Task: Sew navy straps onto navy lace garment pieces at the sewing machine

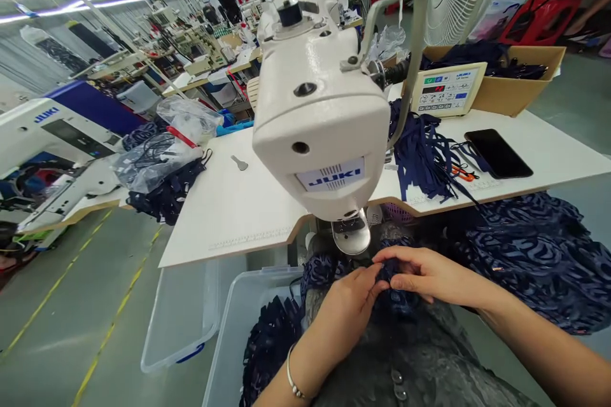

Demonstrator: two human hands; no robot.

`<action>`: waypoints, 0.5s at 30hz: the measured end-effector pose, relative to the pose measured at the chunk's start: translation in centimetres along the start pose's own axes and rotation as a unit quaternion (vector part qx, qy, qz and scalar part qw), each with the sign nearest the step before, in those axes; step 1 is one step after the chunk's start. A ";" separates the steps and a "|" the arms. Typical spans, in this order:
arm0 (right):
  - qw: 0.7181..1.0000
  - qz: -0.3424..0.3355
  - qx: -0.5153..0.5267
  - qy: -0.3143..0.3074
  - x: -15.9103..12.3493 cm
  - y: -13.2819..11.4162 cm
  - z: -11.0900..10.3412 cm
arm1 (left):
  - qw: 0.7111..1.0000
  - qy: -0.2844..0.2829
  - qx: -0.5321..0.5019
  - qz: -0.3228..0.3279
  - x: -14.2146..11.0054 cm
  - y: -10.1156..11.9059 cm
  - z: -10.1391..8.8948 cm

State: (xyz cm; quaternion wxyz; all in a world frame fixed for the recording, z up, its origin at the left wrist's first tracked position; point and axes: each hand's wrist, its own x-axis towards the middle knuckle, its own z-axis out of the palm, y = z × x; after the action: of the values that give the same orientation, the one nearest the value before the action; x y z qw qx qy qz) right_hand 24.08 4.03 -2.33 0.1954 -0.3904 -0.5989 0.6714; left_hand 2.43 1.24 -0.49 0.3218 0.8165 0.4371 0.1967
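Below the head of a white sewing machine, a piece of dark navy patterned fabric lies across my lap. My left hand, with a bracelet at the wrist, has its fingers closed on the fabric's edge. Pinching the same fabric from the other side is my right hand, its thumb and fingertips close to those of the left. The exact fold between the fingertips is partly hidden. Just above both hands sits the machine's rounded metal plate.
Navy strips, a phone and a control panel rest on the white table. More navy fabric hangs at right. Clear plastic bins stand at lower left. A cardboard box holds dark pieces.
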 end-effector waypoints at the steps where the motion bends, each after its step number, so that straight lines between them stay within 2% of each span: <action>1: 1.000 -0.007 0.006 0.005 0.0 -0.1 0.1 | 1.000 0.018 0.018 0.000 -0.1 0.0 -0.1; 4: 0.999 -0.046 -0.010 0.015 0.0 -0.5 0.5 | 0.999 0.042 0.017 -0.003 -0.3 0.2 -0.7; 7: 0.989 -0.117 -0.079 0.042 0.0 -0.4 0.6 | 0.998 0.042 -0.030 -0.019 -0.5 0.2 -1.0; 9: 0.980 -0.174 -0.096 0.016 0.6 0.8 0.5 | 0.996 0.005 -0.080 -0.051 -0.8 -0.2 -0.9; 10: 0.977 -0.190 -0.101 -0.012 1.2 1.8 0.5 | 0.990 -0.039 -0.114 -0.070 -1.1 -0.6 -0.6; 12: 0.974 -0.171 -0.134 -0.067 3.0 4.8 0.9 | 0.969 -0.109 -0.174 -0.134 -1.6 -2.1 0.3; 13: 0.977 -0.112 -0.181 -0.009 4.2 6.6 1.2 | 0.958 -0.127 -0.192 -0.172 -2.0 -3.1 1.0; 14: 0.968 -0.042 -0.243 0.055 5.3 8.6 1.7 | 0.950 -0.098 -0.193 -0.227 -2.4 -4.3 1.7; 15: 0.961 -0.005 -0.265 0.072 6.4 10.5 2.1 | 0.944 -0.072 -0.184 -0.263 -2.8 -5.5 2.5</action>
State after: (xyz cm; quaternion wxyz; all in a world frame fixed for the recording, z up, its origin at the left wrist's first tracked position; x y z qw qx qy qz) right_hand 20.69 5.19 -14.30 0.1308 -0.4720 -0.7421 0.4576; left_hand -0.82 0.28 -6.21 0.5373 0.6110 0.5682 0.1230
